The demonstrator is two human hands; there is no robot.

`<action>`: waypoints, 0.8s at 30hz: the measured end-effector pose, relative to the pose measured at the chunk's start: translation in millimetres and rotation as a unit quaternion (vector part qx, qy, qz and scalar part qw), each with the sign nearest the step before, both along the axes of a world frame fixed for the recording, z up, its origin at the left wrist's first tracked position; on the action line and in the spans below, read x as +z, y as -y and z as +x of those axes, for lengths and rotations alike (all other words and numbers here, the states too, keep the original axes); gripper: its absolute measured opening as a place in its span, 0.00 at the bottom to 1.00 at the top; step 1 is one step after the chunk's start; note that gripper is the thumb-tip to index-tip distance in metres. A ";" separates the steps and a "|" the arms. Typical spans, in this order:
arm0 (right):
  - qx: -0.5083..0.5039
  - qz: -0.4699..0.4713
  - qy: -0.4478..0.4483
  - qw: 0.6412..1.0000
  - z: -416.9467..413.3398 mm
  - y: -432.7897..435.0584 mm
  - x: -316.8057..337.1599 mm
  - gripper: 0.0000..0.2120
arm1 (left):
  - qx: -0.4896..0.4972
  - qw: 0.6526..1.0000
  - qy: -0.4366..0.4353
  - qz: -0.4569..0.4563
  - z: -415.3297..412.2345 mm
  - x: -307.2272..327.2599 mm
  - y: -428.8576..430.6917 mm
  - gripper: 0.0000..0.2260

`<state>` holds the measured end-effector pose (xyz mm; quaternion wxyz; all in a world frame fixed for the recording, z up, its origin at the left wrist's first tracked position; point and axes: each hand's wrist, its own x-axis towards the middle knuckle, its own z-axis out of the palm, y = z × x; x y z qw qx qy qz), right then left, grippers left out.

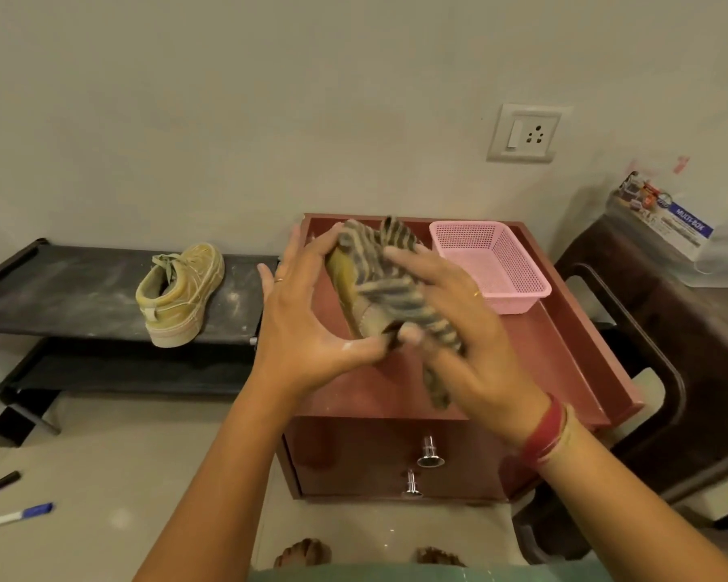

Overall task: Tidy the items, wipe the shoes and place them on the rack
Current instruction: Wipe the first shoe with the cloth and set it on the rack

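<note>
My left hand [307, 312] holds a yellow-green shoe [343, 283] above the red-brown cabinet [564, 350], sole side towards me. My right hand [450, 325] presses a striped grey cloth [391, 279] over the shoe, and the cloth hides most of it. A second yellow-green sneaker [181, 294] stands upright on the top shelf of the low black rack [59, 296] at the left, toe pointing to the wall.
A pink mesh basket [492, 262] sits at the back right of the cabinet top. A dark chair [648, 329] with a labelled plastic box [665, 220] stands at the right. Two pens [13, 501] lie on the floor at the lower left. My bare feet [303, 552] show at the bottom.
</note>
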<state>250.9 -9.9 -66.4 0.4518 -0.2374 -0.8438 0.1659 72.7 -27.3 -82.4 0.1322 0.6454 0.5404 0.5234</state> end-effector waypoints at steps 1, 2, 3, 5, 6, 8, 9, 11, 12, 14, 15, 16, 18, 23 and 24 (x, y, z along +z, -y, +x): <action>0.014 0.036 0.039 0.998 -0.5 1.2 -0.1 0.19 | 0.008 1.000 -0.008 0.002 -0.8 0.2 0.9 0.42; 0.029 0.031 0.040 0.998 -0.7 -0.8 -0.3 0.19 | 0.012 1.000 -0.010 0.003 -1.5 1.4 2.0 0.42; 0.034 -0.014 0.008 0.999 -0.4 -4.8 -1.6 0.19 | 0.014 1.000 -0.005 0.003 -2.2 2.4 3.0 0.41; 0.020 -0.131 -0.096 0.987 0.8 -10.8 -2.0 0.21 | 0.015 1.000 0.010 0.002 -5.4 2.6 2.6 0.40; 0.015 -0.150 -0.119 0.981 0.0 -9.0 -1.2 0.21 | 0.013 1.000 0.015 0.001 -6.7 2.3 2.0 0.40; 0.008 -0.090 -0.075 0.993 -4.0 -1.9 -1.1 0.20 | -0.001 1.000 0.022 -0.001 -7.9 1.6 2.4 0.40; 0.005 -0.025 -0.023 0.999 -6.1 2.3 -2.2 0.19 | -0.006 1.000 0.021 -0.002 -8.7 0.9 2.5 0.41; 0.028 0.026 0.029 0.999 -6.3 1.4 -0.2 0.18 | -0.002 1.000 0.010 -0.005 -7.2 0.1 2.7 0.42; 0.028 -0.013 0.005 0.999 -5.3 -3.4 0.5 0.17 | 0.002 1.000 0.013 -0.006 -5.9 0.5 2.2 0.42; 0.015 -0.133 -0.103 0.986 -2.0 -10.9 4.3 0.18 | 0.004 1.000 0.018 -0.004 -2.9 1.9 1.2 0.42; -0.001 -0.157 -0.134 0.978 -1.2 -9.0 5.8 0.20 | 0.002 1.000 0.016 -0.004 -1.6 1.2 0.9 0.43; -0.007 -0.149 -0.125 0.981 -2.2 -4.5 6.2 0.21 | -0.003 1.000 0.012 -0.003 -0.9 0.6 1.6 0.43; -0.013 -0.066 -0.020 0.998 -5.3 6.0 1.5 0.19 | -0.018 1.000 0.013 0.001 -1.8 -1.5 1.7 0.42; 0.012 -0.177 -0.113 0.978 -3.2 -7.3 4.3 0.25 | -0.008 0.999 0.033 -0.005 -5.3 -2.4 1.5 0.43; 0.017 -0.179 -0.124 0.976 -3.6 -4.3 4.3 0.24 | -0.011 0.999 0.035 -0.001 -6.1 -2.2 2.1 0.43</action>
